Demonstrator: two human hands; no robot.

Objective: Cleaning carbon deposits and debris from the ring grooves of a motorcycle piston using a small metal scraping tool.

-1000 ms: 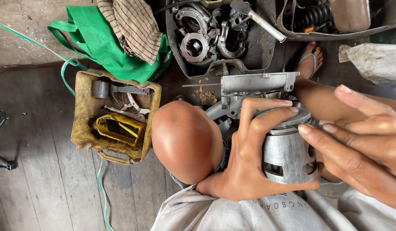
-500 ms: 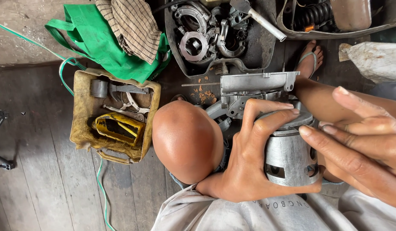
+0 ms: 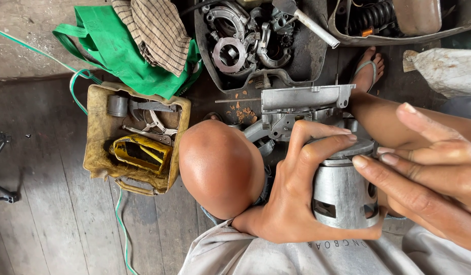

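Head camera looks down: left hand (image 3: 296,193) wraps tight around a silver cylindrical metal piston (image 3: 342,191) with side cut-outs, held at the lap beside a bare knee (image 3: 220,168). Right hand (image 3: 429,173) spreads open, fingertips touching the piston's rim. Grey engine casing (image 3: 301,109) sits just beyond.

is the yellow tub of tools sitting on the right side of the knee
No, the yellow tub with its tools lies on the wooden floor to the left of the bare knee, while the left hand grips the metal piston on the right.
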